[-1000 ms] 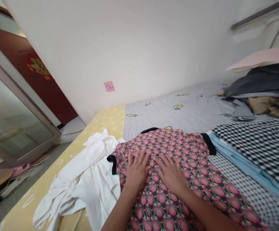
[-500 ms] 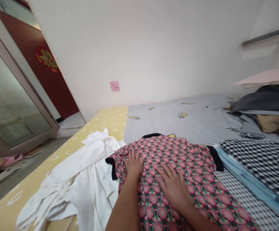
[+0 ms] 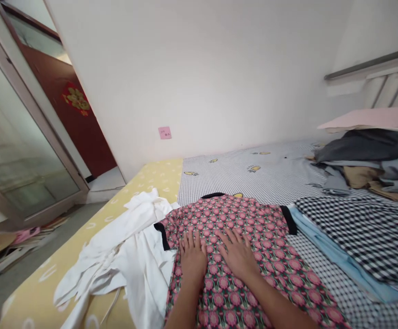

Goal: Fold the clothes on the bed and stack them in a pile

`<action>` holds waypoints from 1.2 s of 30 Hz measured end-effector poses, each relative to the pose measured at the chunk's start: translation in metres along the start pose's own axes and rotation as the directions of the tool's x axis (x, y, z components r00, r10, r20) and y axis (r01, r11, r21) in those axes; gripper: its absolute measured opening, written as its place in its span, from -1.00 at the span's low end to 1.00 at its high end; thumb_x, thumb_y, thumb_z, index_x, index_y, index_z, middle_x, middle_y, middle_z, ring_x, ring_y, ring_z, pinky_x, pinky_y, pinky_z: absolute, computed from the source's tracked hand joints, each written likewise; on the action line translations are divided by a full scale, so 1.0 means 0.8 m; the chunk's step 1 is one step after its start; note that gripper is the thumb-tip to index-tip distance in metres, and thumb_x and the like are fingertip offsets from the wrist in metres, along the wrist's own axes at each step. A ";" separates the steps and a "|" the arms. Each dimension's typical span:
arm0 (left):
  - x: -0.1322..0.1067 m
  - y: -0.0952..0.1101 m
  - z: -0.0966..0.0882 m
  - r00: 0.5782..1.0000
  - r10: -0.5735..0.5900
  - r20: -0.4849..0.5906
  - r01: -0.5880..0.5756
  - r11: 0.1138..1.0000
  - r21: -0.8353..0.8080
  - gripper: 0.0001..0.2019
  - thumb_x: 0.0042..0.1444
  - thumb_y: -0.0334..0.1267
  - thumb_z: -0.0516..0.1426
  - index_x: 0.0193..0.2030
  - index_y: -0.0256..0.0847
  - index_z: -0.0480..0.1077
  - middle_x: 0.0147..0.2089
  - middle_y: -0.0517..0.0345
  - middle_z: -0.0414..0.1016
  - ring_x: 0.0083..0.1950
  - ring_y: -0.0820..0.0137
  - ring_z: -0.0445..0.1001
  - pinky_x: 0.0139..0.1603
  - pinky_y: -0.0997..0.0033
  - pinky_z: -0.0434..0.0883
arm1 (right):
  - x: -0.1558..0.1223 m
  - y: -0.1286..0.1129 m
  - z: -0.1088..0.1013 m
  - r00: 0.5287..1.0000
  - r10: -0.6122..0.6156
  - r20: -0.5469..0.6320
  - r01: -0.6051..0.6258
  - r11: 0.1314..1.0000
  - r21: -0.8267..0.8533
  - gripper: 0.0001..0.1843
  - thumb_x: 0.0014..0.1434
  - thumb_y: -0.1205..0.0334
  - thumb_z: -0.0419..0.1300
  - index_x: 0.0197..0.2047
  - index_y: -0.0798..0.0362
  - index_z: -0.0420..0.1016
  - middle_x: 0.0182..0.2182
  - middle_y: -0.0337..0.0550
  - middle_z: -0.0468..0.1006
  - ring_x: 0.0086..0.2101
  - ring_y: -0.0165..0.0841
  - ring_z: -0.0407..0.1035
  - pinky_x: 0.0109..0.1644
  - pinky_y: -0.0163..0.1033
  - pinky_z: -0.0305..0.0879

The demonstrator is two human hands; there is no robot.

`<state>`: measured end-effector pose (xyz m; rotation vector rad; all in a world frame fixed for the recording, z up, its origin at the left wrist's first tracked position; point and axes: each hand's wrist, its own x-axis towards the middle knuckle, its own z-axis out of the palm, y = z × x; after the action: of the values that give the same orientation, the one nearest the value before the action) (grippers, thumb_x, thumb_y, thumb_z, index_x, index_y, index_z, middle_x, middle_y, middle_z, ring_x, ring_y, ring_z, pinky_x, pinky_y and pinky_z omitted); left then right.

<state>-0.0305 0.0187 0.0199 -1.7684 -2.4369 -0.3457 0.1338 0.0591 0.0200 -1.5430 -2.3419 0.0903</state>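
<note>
A pink floral garment with black sleeve cuffs and a black collar (image 3: 270, 256) lies spread flat on the bed, its lower end cut off by the frame. My left hand (image 3: 193, 258) rests flat on its left part, fingers stretched out. On its middle lies my right hand (image 3: 238, 256), palm down with the fingers spread. Neither hand grips the cloth. Beside the left cuff is a crumpled white garment (image 3: 140, 256), which touches the floral one.
To the right lie a black-and-white checked cloth (image 3: 359, 233) and folded light blue fabric (image 3: 336, 256). Farther back is a pile of dark clothes (image 3: 366, 146) under a pink flat item (image 3: 373, 119). The bed's yellow left side (image 3: 61, 246) drops to the floor.
Both hands have slid down the floral garment toward me, the left one most clearly, and lie closer together. The camera view has tilted up and turned slightly right.
</note>
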 end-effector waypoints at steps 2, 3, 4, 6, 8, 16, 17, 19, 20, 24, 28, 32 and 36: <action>-0.026 -0.001 0.001 0.999 -0.016 -0.036 0.015 1.000 -0.022 -0.47 0.35 -0.14 -0.09 0.43 -0.08 0.22 0.50 -0.04 0.15 0.53 0.04 0.05 0.50 -0.14 0.07 | -0.001 -0.003 -0.003 1.000 -0.001 0.005 0.001 1.000 -0.003 -0.45 0.40 0.02 -0.04 0.42 -0.23 0.25 0.40 -0.11 0.26 0.37 -0.02 0.09 0.41 0.24 -0.07; -0.037 -0.002 0.001 0.999 -0.026 -0.047 0.025 0.999 -0.032 -0.47 0.34 -0.14 -0.07 0.42 -0.07 0.23 0.50 -0.03 0.16 0.53 0.04 0.06 0.49 -0.15 0.10 | -0.003 -0.005 -0.003 1.000 0.000 0.007 0.000 1.000 -0.004 -0.44 0.41 0.00 -0.05 0.43 -0.22 0.24 0.40 -0.10 0.26 0.38 -0.01 0.08 0.40 0.25 -0.08; -0.047 -0.003 0.001 0.998 -0.037 -0.054 0.035 0.999 -0.041 -0.48 0.34 -0.15 -0.06 0.42 -0.06 0.24 0.50 -0.03 0.16 0.53 0.04 0.07 0.49 -0.16 0.10 | -0.005 -0.005 -0.002 1.000 0.001 0.009 -0.001 1.000 -0.003 -0.44 0.41 -0.01 -0.05 0.43 -0.22 0.23 0.40 -0.09 0.25 0.38 0.00 0.08 0.40 0.26 -0.08; -0.061 -0.006 0.000 0.997 -0.049 -0.056 0.047 0.998 -0.049 -0.48 0.33 -0.15 -0.05 0.41 -0.03 0.24 0.50 -0.01 0.16 0.52 0.05 0.09 0.49 -0.16 0.10 | -0.011 -0.004 -0.001 1.000 0.002 0.012 -0.002 1.000 0.001 -0.43 0.42 -0.03 -0.08 0.44 -0.21 0.22 0.41 -0.09 0.24 0.38 0.01 0.07 0.41 0.28 -0.10; -0.068 -0.008 -0.001 0.997 -0.046 -0.054 0.045 0.998 -0.033 -0.48 0.34 -0.14 -0.06 0.41 -0.02 0.24 0.49 0.01 0.17 0.51 0.05 0.12 0.50 -0.16 0.08 | -0.021 0.005 0.000 0.999 -0.033 0.022 0.033 0.999 0.011 -0.43 0.42 -0.04 -0.08 0.43 -0.21 0.24 0.42 -0.12 0.22 0.39 -0.02 0.06 0.41 0.26 -0.08; -0.085 -0.013 -0.013 0.999 0.011 -0.049 -0.008 0.999 0.053 -0.47 0.36 -0.10 -0.09 0.43 -0.08 0.21 0.51 -0.05 0.12 0.52 0.03 0.08 0.49 -0.18 0.04 | -0.070 0.092 -0.033 0.999 -0.019 -0.031 0.015 0.992 -0.125 -0.47 0.44 0.03 -0.11 0.38 -0.17 0.33 0.39 -0.15 0.28 0.35 -0.06 0.13 0.39 0.23 -0.03; -0.088 -0.012 -0.015 0.998 0.013 -0.055 -0.010 0.999 0.050 -0.47 0.37 -0.11 -0.10 0.43 -0.10 0.20 0.51 -0.05 0.12 0.53 0.03 0.07 0.49 -0.19 0.04 | -0.073 0.101 -0.035 0.998 0.023 -0.061 -0.032 0.988 -0.150 -0.47 0.43 0.06 -0.11 0.38 -0.15 0.33 0.39 -0.13 0.28 0.35 -0.06 0.12 0.39 0.23 -0.04; -0.094 -0.010 -0.019 0.997 0.009 -0.073 -0.004 0.998 0.057 -0.48 0.38 -0.11 -0.11 0.43 -0.13 0.21 0.52 -0.03 0.11 0.53 0.04 0.06 0.49 -0.17 0.03 | -0.078 0.113 -0.036 0.992 0.054 -0.111 -0.072 0.982 -0.173 -0.47 0.44 0.07 -0.13 0.38 -0.14 0.31 0.39 -0.14 0.29 0.36 -0.08 0.10 0.41 0.21 -0.08; -0.096 -0.008 -0.020 0.996 0.010 -0.086 -0.004 0.998 0.063 -0.48 0.38 -0.11 -0.12 0.43 -0.13 0.21 0.52 -0.02 0.11 0.53 0.05 0.06 0.49 -0.15 0.02 | -0.080 0.116 -0.035 0.990 0.060 -0.131 -0.083 0.981 -0.178 -0.47 0.44 0.07 -0.14 0.39 -0.14 0.31 0.38 -0.14 0.29 0.36 -0.08 0.09 0.41 0.22 -0.10; -0.105 -0.007 -0.017 0.993 0.023 -0.119 -0.012 0.996 0.091 -0.48 0.40 -0.10 -0.14 0.42 -0.14 0.22 0.52 0.02 0.13 0.52 0.04 0.08 0.50 -0.15 0.01 | -0.083 0.114 -0.030 0.983 0.082 -0.165 -0.112 0.976 -0.187 -0.46 0.45 0.05 -0.16 0.37 -0.13 0.32 0.36 -0.14 0.33 0.36 -0.06 0.08 0.40 0.26 -0.13; -0.109 -0.009 -0.014 0.990 0.023 -0.137 -0.013 0.997 0.073 -0.49 0.39 -0.12 -0.13 0.42 -0.13 0.22 0.51 0.00 0.13 0.51 0.05 0.11 0.49 -0.16 0.01 | -0.084 0.110 -0.031 0.982 0.089 -0.167 -0.122 0.973 -0.194 -0.47 0.45 0.05 -0.17 0.36 -0.15 0.34 0.36 -0.16 0.34 0.36 -0.08 0.09 0.39 0.24 -0.12; -0.116 -0.009 -0.014 0.987 0.014 -0.161 -0.007 0.999 0.047 -0.50 0.38 -0.16 -0.09 0.42 -0.12 0.22 0.50 -0.03 0.16 0.50 0.05 0.12 0.48 -0.17 0.04 | -0.085 0.112 -0.030 0.985 0.078 -0.156 -0.111 0.970 -0.216 -0.46 0.43 0.06 -0.16 0.37 -0.12 0.32 0.35 -0.14 0.35 0.34 -0.07 0.11 0.39 0.24 -0.11; -0.143 -0.014 -0.006 0.984 -0.003 -0.176 0.005 1.000 0.008 -0.50 0.37 -0.18 -0.06 0.42 -0.06 0.20 0.50 0.01 0.16 0.50 0.07 0.13 0.47 -0.16 0.12 | -0.087 0.114 -0.023 0.981 0.056 -0.187 -0.100 0.966 -0.238 -0.44 0.42 0.08 -0.18 0.36 -0.08 0.35 0.33 -0.10 0.38 0.32 -0.06 0.14 0.38 0.25 -0.11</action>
<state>-0.0054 -0.0911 -0.0025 -1.6531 -2.3165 -0.4698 0.2448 0.0314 -0.0009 -1.6799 -2.2160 -0.3205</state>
